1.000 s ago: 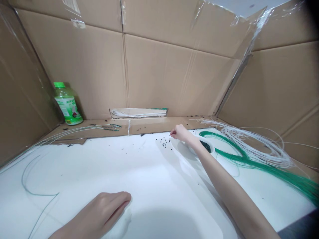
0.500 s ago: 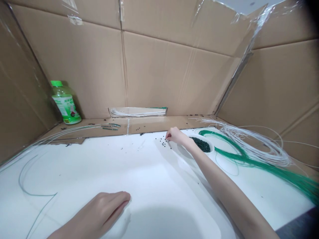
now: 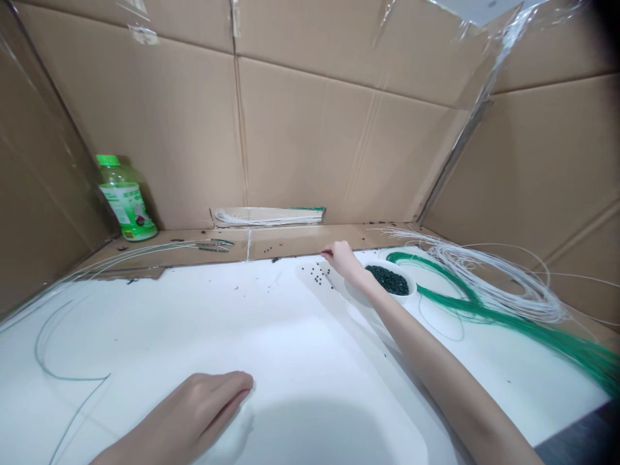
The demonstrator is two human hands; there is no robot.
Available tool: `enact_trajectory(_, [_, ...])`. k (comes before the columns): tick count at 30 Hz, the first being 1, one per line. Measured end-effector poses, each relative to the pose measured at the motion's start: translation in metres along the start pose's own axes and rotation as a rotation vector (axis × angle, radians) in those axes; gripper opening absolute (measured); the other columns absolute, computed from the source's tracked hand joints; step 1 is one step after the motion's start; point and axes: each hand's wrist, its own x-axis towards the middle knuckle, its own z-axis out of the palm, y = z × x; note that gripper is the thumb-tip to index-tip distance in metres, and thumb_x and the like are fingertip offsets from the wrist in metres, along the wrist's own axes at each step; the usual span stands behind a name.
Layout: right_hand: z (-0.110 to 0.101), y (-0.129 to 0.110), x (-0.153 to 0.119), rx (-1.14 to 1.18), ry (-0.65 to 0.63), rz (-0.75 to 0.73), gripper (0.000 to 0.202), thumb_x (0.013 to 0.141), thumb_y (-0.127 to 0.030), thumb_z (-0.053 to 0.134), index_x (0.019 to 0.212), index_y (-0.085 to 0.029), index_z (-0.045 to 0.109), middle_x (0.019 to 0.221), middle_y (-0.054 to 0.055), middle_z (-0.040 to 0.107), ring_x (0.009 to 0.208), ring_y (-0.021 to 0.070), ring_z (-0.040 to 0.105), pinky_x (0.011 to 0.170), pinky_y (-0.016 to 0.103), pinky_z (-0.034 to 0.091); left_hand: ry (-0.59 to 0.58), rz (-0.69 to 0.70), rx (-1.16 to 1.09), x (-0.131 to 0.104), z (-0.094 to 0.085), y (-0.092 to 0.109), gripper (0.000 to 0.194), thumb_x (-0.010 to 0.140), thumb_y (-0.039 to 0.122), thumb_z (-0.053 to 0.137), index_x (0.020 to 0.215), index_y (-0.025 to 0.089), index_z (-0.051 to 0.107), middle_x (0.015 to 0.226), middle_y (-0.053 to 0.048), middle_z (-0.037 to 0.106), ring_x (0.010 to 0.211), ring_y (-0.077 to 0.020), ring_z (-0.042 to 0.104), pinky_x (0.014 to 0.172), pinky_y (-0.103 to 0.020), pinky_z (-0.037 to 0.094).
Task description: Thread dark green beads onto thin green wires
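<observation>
Left hand low over near part of white tabletop, thumb and fingertips together; can't tell whether anything sits between them. Farther off, right hand over loose dark beads, fingertips pinched; anything held too small to tell. White bowl of dark green beads just beside right wrist. Green strands, coiled white strands beyond bowl, to right. Green-capped bottle upright at far left, by cardboard wall.
</observation>
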Motion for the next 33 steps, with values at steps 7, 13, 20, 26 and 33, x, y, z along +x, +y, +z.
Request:
enact_trajectory(7, [-0.003,-0.010,-0.002,0.031,-0.128,-0.071,0.019,0.088,-0.028,0.054,0.094,-0.013,0.062,0.100,0.005,0.064,0.091,0.0158,0.061,0.083,0.037,0.050,-0.005,-0.007,0.001,0.002,0.000,0.000,0.025,0.093,0.023,0.034,0.087,0.021,0.058,0.066,0.001,0.062,0.055,-0.0119,0.059,0.054,-0.019,0.046])
enact_trajectory(13, [-0.029,0.003,-0.001,0.001,-0.188,-0.013,0.020,0.089,-0.029,0.052,0.097,-0.013,0.062,0.099,0.006,0.064,0.089,0.0154,0.062,0.082,0.036,0.050,-0.007,0.006,0.005,0.001,0.000,0.001,0.026,0.093,0.022,0.033,0.084,0.021,0.058,0.064,0.001,0.060,0.053,-0.0111,0.057,0.052,-0.019,0.045])
enact_trajectory(20, [-0.054,0.006,-0.016,-0.002,-0.520,-0.012,0.015,0.084,-0.026,0.060,0.087,-0.012,0.065,0.077,0.000,0.067,0.072,0.0122,0.063,0.070,0.029,0.052,-0.010,0.002,0.000,0.001,0.000,0.000,0.024,0.093,0.022,0.034,0.085,0.021,0.057,0.064,0.001,0.060,0.054,-0.0113,0.057,0.053,-0.019,0.044])
enact_trajectory(26, [-0.040,-0.011,-0.021,-0.081,-0.674,0.027,0.018,0.086,-0.029,0.058,0.086,-0.011,0.063,0.084,0.002,0.066,0.075,0.0124,0.062,0.070,0.030,0.052,0.000,0.004,-0.022,0.001,-0.001,0.001,0.025,0.093,0.022,0.034,0.083,0.021,0.057,0.063,0.002,0.058,0.052,-0.0107,0.056,0.052,-0.019,0.044])
enact_trajectory(33, [-0.029,-0.014,-0.016,-0.175,-0.702,0.046,0.020,0.087,-0.029,0.056,0.093,-0.012,0.062,0.092,0.004,0.064,0.081,0.0141,0.062,0.072,0.031,0.052,0.024,0.028,-0.027,0.002,-0.002,0.003,0.026,0.093,0.022,0.032,0.083,0.021,0.056,0.062,0.002,0.058,0.052,-0.0107,0.056,0.051,-0.019,0.044])
